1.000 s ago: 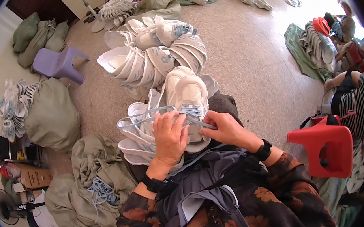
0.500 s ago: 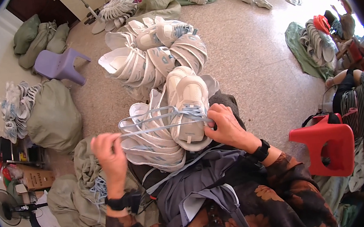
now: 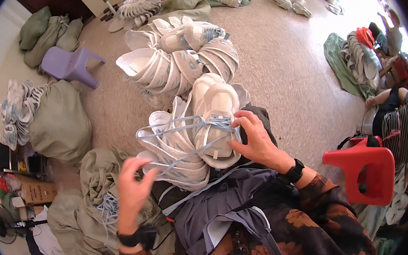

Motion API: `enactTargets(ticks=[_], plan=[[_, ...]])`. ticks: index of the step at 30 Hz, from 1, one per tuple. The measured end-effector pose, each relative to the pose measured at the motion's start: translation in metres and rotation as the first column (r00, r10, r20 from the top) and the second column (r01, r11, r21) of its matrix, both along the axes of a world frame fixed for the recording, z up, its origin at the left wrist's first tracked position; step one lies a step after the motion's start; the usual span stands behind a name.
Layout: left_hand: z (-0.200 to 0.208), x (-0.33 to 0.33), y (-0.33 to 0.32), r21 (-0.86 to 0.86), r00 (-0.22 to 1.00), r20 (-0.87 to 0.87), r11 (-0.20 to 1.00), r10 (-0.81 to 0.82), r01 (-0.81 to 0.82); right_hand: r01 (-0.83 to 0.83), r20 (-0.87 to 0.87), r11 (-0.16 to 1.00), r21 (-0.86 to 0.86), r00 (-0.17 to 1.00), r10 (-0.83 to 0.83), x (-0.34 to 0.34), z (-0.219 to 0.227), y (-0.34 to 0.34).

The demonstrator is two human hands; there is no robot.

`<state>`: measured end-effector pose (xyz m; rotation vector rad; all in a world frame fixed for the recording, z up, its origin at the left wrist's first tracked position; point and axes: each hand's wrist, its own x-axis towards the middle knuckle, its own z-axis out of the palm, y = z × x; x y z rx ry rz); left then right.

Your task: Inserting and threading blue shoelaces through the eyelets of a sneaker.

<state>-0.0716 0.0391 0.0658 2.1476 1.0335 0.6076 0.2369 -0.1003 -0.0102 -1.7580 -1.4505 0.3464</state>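
Left hand [image 3: 135, 184] had changed most: half a second ago it was out to the side with a pale blue lace [image 3: 219, 123] stretched nearly straight; now it sat a little closer to the shoes, lower, and the strand sloped down toward it, looking slacker. Its thumb and fingers were spread and blurred, strand end near them; couldn't tell whether they gripped it. Right hand [image 3: 256, 142] stayed at the right edge of the white shoe [image 3: 223, 98], index finger and thumb bent at the lacing; couldn't tell if they pinched lace or just steadied the upper. Shoe lay at the person's lap, toe pointing away, beside a nested stack of unlaced-looking shoes [image 3: 181, 167] on its left, just beyond the grey apron [image 3: 208, 191]. A loose lace loop reached left across that stack, so lacing looked part done, my judgement, with slack not yet taken up. Bundle of blue laces [image 3: 109, 208] lay on the olive cloth [image 3: 73, 231] at far left, well apart from the shoe.
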Motion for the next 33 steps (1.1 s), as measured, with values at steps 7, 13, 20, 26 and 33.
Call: enactTargets(ticks=[7,13,20,26,33], plan=[[-0.075,0.128,-0.014,0.145,0.992,0.107,0.988,-0.065,0.049,-0.173,0.250,0.983,0.056,0.956,0.154,-0.014,0.004,0.029],[-0.086,0.137,-0.015,0.303,0.995,0.081,0.952,-0.064,0.036,-0.118,0.334,0.990,0.082,0.939,0.084,-0.032,-0.012,0.048],[-0.086,0.137,-0.013,0.240,0.987,0.161,0.971,-0.025,-0.014,-0.018,0.274,0.985,0.170,0.961,-0.030,-0.041,-0.022,0.057],[-0.090,0.139,-0.010,0.203,0.979,0.202,0.979,-0.024,-0.018,-0.022,0.233,0.985,0.172,0.972,-0.018,-0.034,-0.022,0.058],[-0.090,0.130,-0.010,0.084,0.971,0.238,0.996,0.006,-0.027,0.099,0.314,0.993,0.059,0.943,-0.113,0.053,-0.021,-0.040]])
